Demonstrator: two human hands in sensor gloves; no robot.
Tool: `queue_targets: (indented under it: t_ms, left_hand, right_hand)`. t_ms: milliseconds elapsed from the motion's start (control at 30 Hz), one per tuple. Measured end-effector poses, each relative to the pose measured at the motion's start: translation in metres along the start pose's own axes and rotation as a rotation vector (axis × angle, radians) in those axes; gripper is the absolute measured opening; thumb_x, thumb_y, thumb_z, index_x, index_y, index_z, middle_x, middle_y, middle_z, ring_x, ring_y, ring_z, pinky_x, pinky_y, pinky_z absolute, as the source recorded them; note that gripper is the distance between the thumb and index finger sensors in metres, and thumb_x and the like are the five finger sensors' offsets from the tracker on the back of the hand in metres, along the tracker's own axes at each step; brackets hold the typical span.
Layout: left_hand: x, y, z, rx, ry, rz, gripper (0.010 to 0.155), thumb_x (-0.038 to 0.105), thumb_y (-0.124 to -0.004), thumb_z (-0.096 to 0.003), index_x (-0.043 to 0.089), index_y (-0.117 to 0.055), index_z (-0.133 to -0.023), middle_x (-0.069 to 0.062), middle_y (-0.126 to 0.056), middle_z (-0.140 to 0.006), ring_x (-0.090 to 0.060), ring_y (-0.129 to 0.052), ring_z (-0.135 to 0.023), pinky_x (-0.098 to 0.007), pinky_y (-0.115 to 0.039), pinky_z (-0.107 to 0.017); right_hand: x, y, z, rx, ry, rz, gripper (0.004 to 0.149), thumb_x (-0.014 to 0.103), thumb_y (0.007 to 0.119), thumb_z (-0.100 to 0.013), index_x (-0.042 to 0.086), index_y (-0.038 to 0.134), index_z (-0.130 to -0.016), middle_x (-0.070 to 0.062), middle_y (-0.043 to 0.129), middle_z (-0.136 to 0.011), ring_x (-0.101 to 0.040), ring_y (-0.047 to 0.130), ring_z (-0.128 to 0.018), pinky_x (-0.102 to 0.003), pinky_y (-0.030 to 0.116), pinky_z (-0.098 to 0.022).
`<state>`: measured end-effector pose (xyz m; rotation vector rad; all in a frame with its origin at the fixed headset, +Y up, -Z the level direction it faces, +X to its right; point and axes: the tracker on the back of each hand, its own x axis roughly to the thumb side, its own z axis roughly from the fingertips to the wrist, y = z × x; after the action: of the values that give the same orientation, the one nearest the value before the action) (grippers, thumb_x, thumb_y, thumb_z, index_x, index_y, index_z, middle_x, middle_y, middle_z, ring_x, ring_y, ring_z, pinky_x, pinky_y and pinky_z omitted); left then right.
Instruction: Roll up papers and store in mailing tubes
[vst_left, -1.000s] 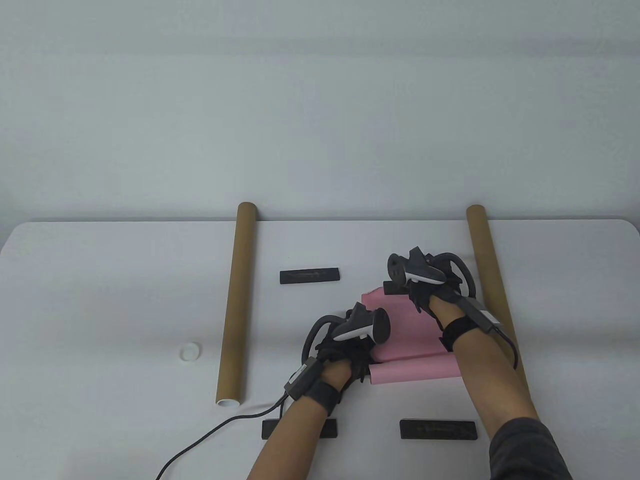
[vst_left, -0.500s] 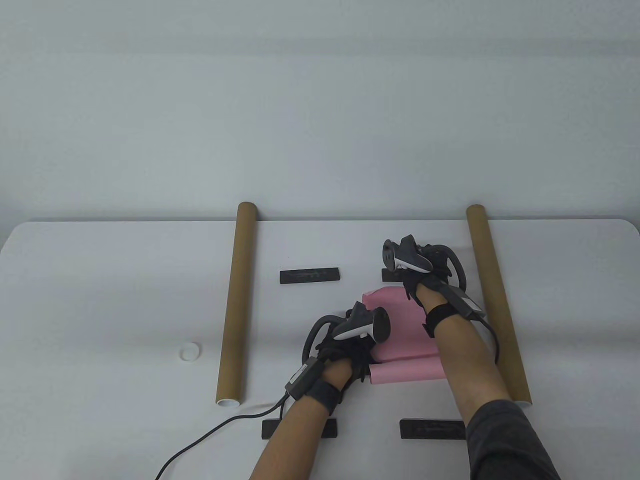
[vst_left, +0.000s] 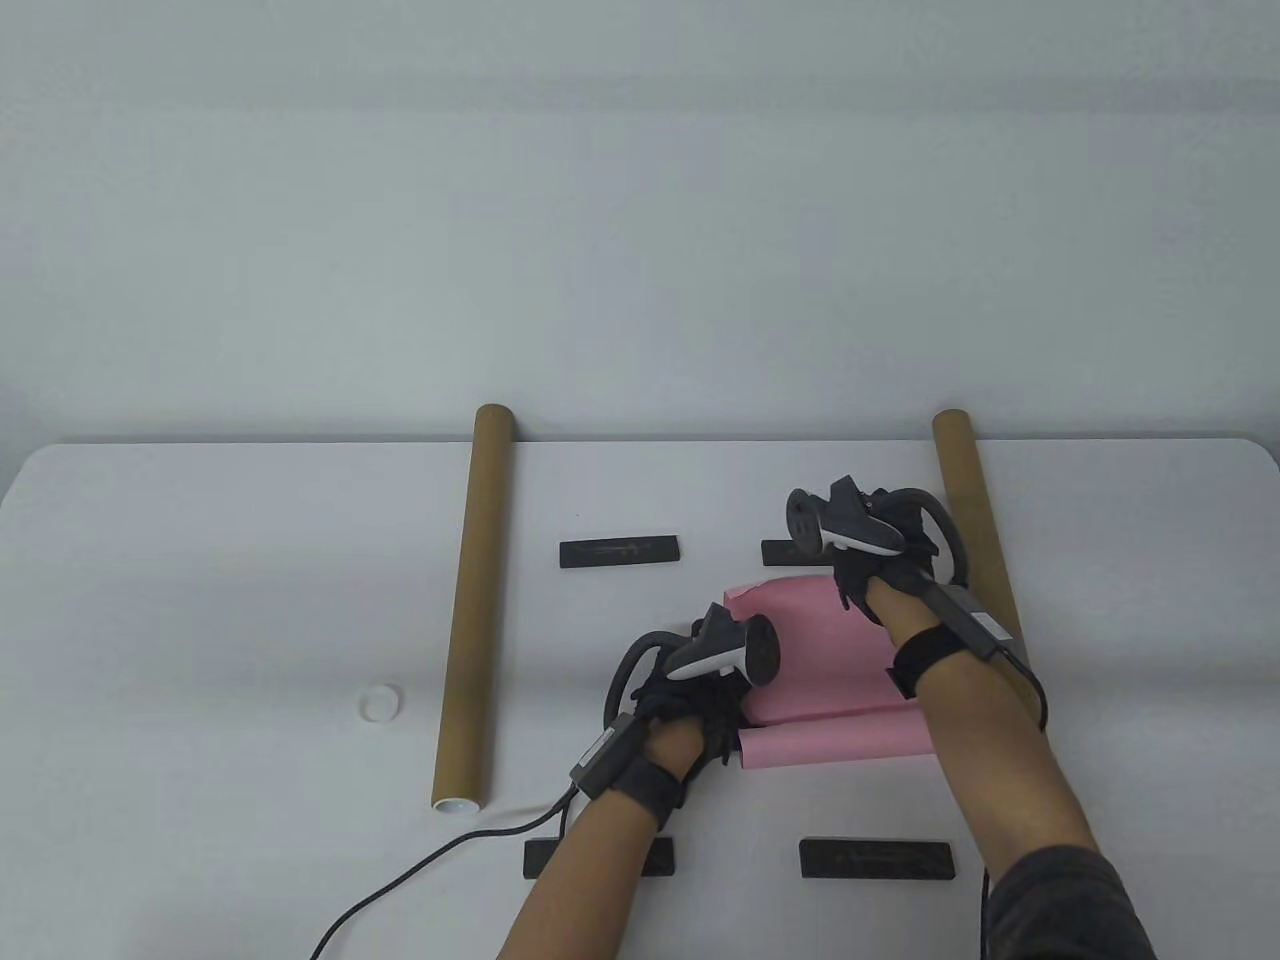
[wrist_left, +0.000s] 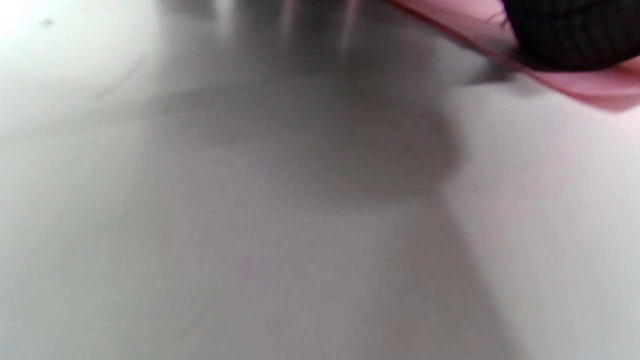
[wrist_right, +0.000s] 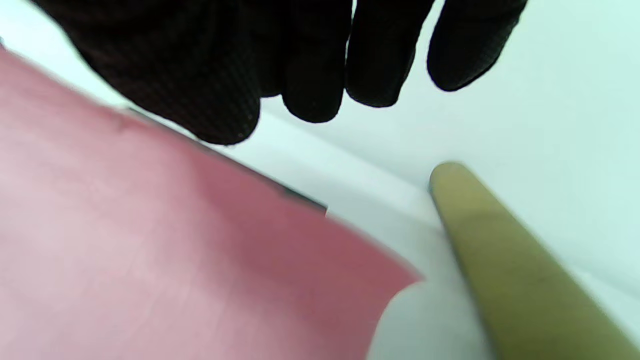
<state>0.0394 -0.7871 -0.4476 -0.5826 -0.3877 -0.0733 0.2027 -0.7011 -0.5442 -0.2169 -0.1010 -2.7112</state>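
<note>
A pale wall backs the white table (vst_left: 200, 600), where two brown mailing tubes (vst_left: 470, 610) lie with long axes running 12 to 6 o'clock. Between them the pink paper (vst_left: 800, 640), rolled at its near edge, has its roll axis running 9 to 3 o'clock. The left hand (vst_left: 690, 700) rests at the roll's 9 o'clock end, grip hidden; the right hand (vst_left: 880, 560), fingers loosely curled and empty, hovers over the sheet's far edge at 12 o'clock.

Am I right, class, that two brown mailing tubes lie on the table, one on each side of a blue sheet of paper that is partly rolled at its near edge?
Not quite: the paper is pink, not blue, as the table view shows. The rest holds: two brown mailing tubes, left tube and right tube, lie on the table either side of it, and its near edge is partly rolled.
</note>
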Motion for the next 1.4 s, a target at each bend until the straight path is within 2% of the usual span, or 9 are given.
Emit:
queue_targets:
  t_ms: [200, 400, 567, 733, 867, 1067, 1200, 1300, 1400]
  left_hand:
    - [0.004, 0.004, 0.0, -0.037, 0.027, -0.021, 0.097, 0.077, -0.068, -0.0262, 0.047, -0.021, -0.105, 0.009, -0.016, -0.116, -0.027, -0.02, -0.113, -0.055, -0.037, -0.08]
    - [0.005, 0.007, 0.0, -0.057, 0.028, -0.033, 0.097, 0.077, -0.069, -0.0271, 0.046, -0.02, -0.105, 0.008, -0.015, -0.116, -0.028, -0.021, -0.113, -0.054, -0.038, -0.08]
    - [0.006, 0.006, 0.001, -0.064, 0.03, -0.039, 0.099, 0.077, -0.069, -0.0269, 0.045, -0.018, -0.105, 0.007, -0.014, -0.116, -0.03, -0.02, -0.114, -0.054, -0.039, -0.08]
    - [0.005, 0.008, 0.003, -0.067, 0.021, -0.046, 0.099, 0.077, -0.071, -0.027, 0.044, -0.021, -0.106, 0.006, -0.016, -0.116, -0.031, -0.023, -0.114, -0.053, -0.041, -0.08]
    - [-0.005, 0.014, 0.012, -0.04, -0.018, 0.077, 0.095, 0.073, -0.073, -0.0318, 0.042, -0.023, -0.106, 0.004, -0.028, -0.117, -0.034, -0.033, -0.113, -0.052, -0.046, -0.079]
    - [-0.036, 0.039, 0.049, 0.129, -0.044, 0.353, 0.075, 0.056, -0.074, -0.0404, 0.038, -0.042, -0.106, 0.005, -0.052, -0.114, -0.034, -0.05, -0.111, -0.053, -0.05, -0.077]
    - [-0.042, 0.055, 0.082, 0.206, -0.217, 0.466, 0.065, 0.053, -0.066, -0.0432, 0.037, -0.053, -0.105, 0.005, -0.066, -0.109, -0.031, -0.063, -0.106, -0.055, -0.049, -0.075]
    - [-0.04, 0.057, 0.114, 0.223, -0.322, 0.506, 0.08, 0.068, -0.071, -0.0345, 0.035, -0.055, -0.106, 0.003, -0.069, -0.109, -0.033, -0.065, -0.105, -0.058, -0.045, -0.076]
    - [-0.032, 0.048, 0.149, 0.294, -0.316, 0.253, 0.096, 0.076, -0.077, -0.0247, 0.034, -0.052, -0.108, 0.003, -0.069, -0.11, -0.032, -0.067, -0.106, -0.058, -0.046, -0.077]
  right_hand:
    - [-0.018, -0.019, 0.085, -0.041, -0.146, -0.083, 0.065, 0.039, 0.092, -0.045, 0.018, 0.072, -0.103, -0.009, 0.08, -0.102, -0.043, 0.078, -0.098, -0.065, 0.069, -0.068]
    - [-0.007, 0.012, 0.152, 0.092, -0.33, -0.232, 0.074, 0.052, 0.089, -0.044, 0.017, 0.069, -0.106, -0.01, 0.077, -0.105, -0.046, 0.073, -0.101, -0.069, 0.068, -0.068]
    - [-0.004, 0.054, 0.167, 0.228, -0.328, -0.239, 0.091, 0.058, 0.095, -0.038, 0.013, 0.062, -0.109, -0.014, 0.068, -0.11, -0.051, 0.06, -0.105, -0.072, 0.06, -0.071]
    - [-0.01, 0.074, 0.173, 0.146, -0.247, -0.274, 0.066, 0.05, 0.097, -0.038, 0.017, 0.078, -0.093, -0.01, 0.083, -0.095, -0.046, 0.074, -0.095, -0.067, 0.066, -0.068]
    - [-0.01, 0.06, 0.191, -0.038, -0.226, -0.339, 0.037, 0.041, 0.096, -0.041, 0.023, 0.09, -0.072, -0.004, 0.095, -0.076, -0.04, 0.088, -0.083, -0.063, 0.074, -0.064]
    - [0.0, 0.028, 0.215, -0.147, -0.17, -0.259, 0.034, 0.041, 0.096, -0.041, 0.023, 0.091, -0.07, -0.004, 0.096, -0.073, -0.039, 0.09, -0.081, -0.062, 0.075, -0.063]
    - [0.014, 0.01, 0.223, -0.185, -0.159, -0.26, 0.033, 0.041, 0.095, -0.042, 0.023, 0.092, -0.069, -0.004, 0.096, -0.073, -0.039, 0.09, -0.081, -0.062, 0.075, -0.063]
    - [0.027, -0.004, 0.227, -0.208, -0.163, -0.31, 0.033, 0.04, 0.096, -0.042, 0.023, 0.092, -0.069, -0.004, 0.096, -0.073, -0.04, 0.09, -0.081, -0.062, 0.075, -0.063]
    - [0.041, -0.015, 0.232, -0.229, -0.187, -0.324, 0.033, 0.04, 0.096, -0.042, 0.023, 0.092, -0.069, -0.004, 0.096, -0.073, -0.039, 0.09, -0.081, -0.062, 0.075, -0.063]
